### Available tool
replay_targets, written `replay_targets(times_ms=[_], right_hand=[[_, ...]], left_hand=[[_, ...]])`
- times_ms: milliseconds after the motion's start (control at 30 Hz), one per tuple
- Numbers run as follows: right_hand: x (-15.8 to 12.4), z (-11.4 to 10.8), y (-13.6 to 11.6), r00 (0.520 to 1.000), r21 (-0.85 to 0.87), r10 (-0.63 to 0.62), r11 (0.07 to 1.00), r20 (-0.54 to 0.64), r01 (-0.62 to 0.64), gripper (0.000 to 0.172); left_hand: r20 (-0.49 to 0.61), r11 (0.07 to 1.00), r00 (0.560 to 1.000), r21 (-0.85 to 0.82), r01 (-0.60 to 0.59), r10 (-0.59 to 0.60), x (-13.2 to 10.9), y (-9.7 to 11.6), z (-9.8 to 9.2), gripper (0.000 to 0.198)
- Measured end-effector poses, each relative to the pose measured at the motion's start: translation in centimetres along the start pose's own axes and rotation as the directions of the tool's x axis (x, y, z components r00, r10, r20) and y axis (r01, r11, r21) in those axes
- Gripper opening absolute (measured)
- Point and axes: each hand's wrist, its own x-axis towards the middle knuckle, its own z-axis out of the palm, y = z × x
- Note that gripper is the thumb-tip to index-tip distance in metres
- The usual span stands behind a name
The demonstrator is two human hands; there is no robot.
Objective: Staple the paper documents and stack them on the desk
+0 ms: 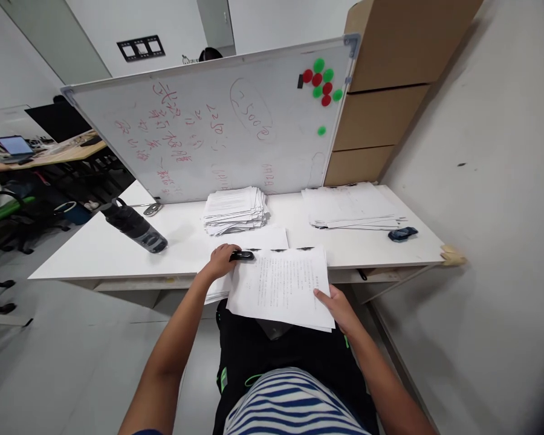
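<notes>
L hand (222, 261) has its fingers closed round a black stapler (242, 255), which sits at the top-left corner of a thin set of printed sheets (281, 281); can't tell if its jaws are round the paper edge or just over it. R hand (340, 305) pinches the same sheets at the lower-right side, thumb on top, other fingers mostly hidden underneath. Sheets are tilted a bit, print facing up, w/ the near part over the person's lap & the far edge over the front of the white tabletop (95, 254). More paper (217, 294) shows under the L side of the set, poking past the tabletop's front edge.

Behind, approx mid-tabletop: a thick, uneven paper stack (234, 208). To its R, well apart, a wider, lower paper pile (351, 208), w/ a small dark obj (402, 234) just beside its near R corner. Black bottle (136, 228) is on the L part. Whiteboard (185, 121) w/ red writing stands at the back, red & green magnets (317, 78) top R; cardboard boxes (381, 115) stacked next to it
</notes>
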Motion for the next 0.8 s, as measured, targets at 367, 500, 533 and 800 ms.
replay_targets(times_ms=[367, 500, 533, 800], right_hand=[[0.1, 0.1, -0.9, 0.997, 0.139, 0.066, 0.988, -0.036, -0.061, 0.047], [0.8, -0.5, -0.9, 0.999, 0.145, 0.052, 0.988, -0.012, -0.05, 0.046], [1.1, -0.7, -1.1, 0.999, 0.146, 0.04, 0.988, -0.006, -0.039, 0.046], [5.4, -1.5, -6.2, 0.987, 0.08, 0.027, 0.996, 0.159, -0.041, 0.051]], left_hand=[[-0.236, 0.996, 0.969, 0.011, 0.083, -0.079, 6.3, 5.6, 1.6, 0.043], [-0.321, 0.99, 0.944, 0.084, 0.111, -0.079, 7.4, 5.7, 3.6, 0.048], [-0.335, 0.988, 0.94, 0.111, 0.105, -0.062, 7.4, 5.6, 3.9, 0.05], [-0.29, 0.961, 0.957, 0.26, 0.093, -0.014, 7.5, 5.7, 4.8, 0.059]])
